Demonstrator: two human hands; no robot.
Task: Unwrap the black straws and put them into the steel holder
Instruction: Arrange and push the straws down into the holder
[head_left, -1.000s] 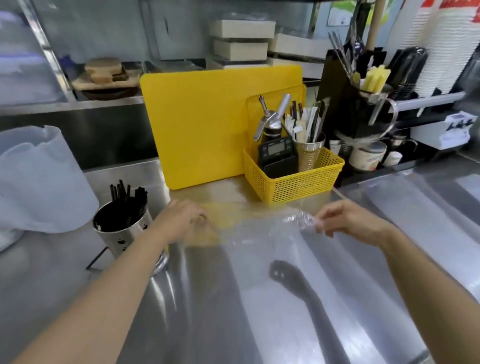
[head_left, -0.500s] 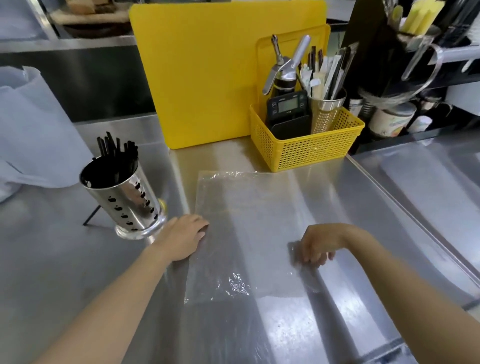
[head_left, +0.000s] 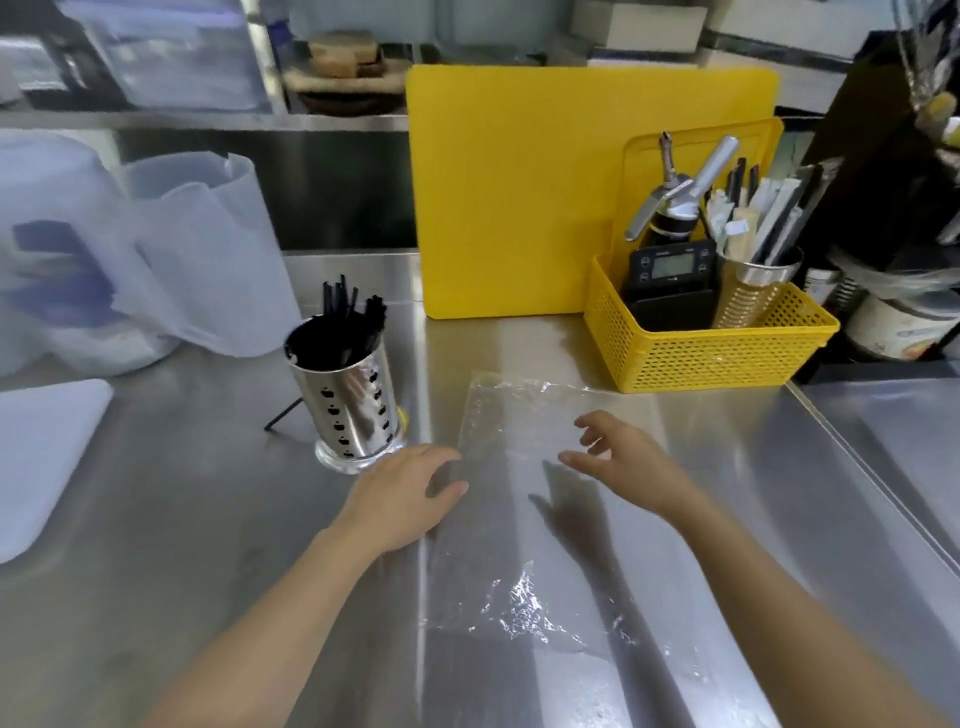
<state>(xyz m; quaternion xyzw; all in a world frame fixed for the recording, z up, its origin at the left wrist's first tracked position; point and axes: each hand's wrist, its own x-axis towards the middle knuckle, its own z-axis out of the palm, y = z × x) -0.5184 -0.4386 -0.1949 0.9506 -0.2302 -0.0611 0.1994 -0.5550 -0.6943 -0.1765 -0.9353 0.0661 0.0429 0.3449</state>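
Note:
Several black straws stand in the perforated steel holder on the steel counter, left of centre. One more black straw lies on the counter behind the holder's foot. An empty clear plastic wrapper lies flat on the counter in front of me. My left hand rests palm down on the wrapper's left edge, just right of the holder's base. My right hand hovers over the wrapper's upper part with fingers spread and holds nothing.
A yellow cutting board leans at the back. To its right a yellow basket holds a scale, a dispenser and a cup of utensils. Translucent plastic containers stand at the left, a white board at the far left edge.
The wrapper went from being held up between both hands to lying flat. My right hand has lifted off it and opened, moving up and left. The left hand stays on its edge.

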